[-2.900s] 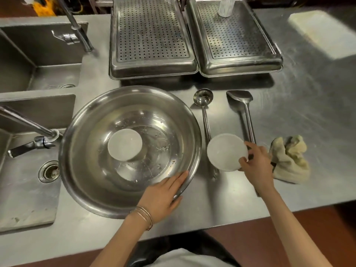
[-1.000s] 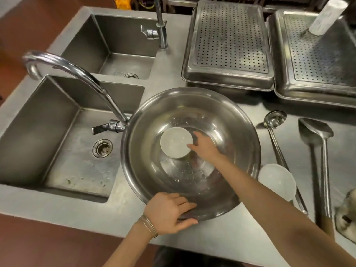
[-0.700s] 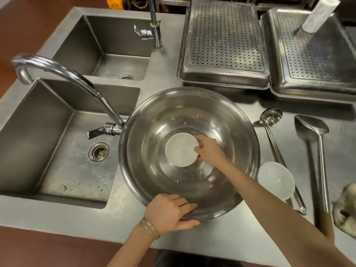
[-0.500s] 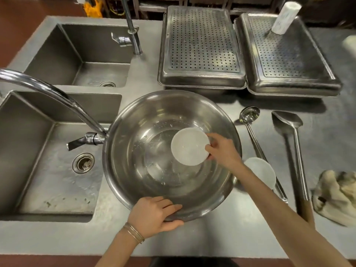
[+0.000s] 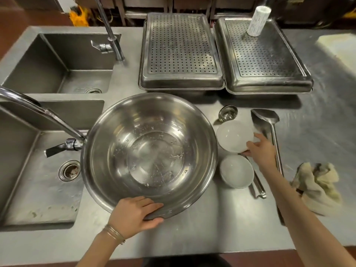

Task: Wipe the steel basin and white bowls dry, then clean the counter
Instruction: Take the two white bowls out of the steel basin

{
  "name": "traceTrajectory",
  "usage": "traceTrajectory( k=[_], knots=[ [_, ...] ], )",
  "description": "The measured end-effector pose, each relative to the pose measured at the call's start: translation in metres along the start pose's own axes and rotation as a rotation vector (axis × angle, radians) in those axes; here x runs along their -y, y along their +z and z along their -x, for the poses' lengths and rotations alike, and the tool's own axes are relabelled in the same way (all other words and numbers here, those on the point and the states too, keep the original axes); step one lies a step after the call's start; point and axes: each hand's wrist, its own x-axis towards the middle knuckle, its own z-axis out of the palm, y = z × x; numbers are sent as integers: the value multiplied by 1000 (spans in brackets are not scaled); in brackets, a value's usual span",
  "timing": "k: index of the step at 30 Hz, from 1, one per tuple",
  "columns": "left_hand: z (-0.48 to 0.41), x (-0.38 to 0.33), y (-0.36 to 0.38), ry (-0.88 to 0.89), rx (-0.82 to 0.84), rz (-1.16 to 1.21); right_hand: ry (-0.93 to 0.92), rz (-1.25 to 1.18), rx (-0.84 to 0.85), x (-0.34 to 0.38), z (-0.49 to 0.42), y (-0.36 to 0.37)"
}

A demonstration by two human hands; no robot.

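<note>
Both hands are busy. The left hand [image 5: 134,212] curls over the near rim of the steel basin [image 5: 150,151] and steadies it on the surface [image 5: 192,232]. The right hand [image 5: 260,151] pinches the rim of the far white bowl [image 5: 234,135], just right of the basin. I cannot tell whether that bowl rests on the surface or hangs just above it. The near white bowl [image 5: 236,171] sits beside it, on the handle of the ladle [image 5: 228,112]. Droplets bead the basin's inside, so no drying looks done. The far bowl should probably go down flat, clear of the handle, so it cannot rock. The crumpled cloth [image 5: 317,185] lies beyond the spatula [image 5: 264,120], ready for the right hand.
</note>
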Motion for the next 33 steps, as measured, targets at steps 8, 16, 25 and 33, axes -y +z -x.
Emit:
traceTrajectory(
  k=[8,16,25,33],
  knots=[
    [-9,-10,-2,-78,176,62,1,169,10,-21,-29,32],
    [-20,-24,-4,-46,329,95,4,332,83,-24,-42,44],
    [-55,-51,23,-123,376,212,-89,88,137,-23,-2,12],
    [-60,-66,36,-129,345,252,-206,133,64,-61,81,-50]
  ],
)
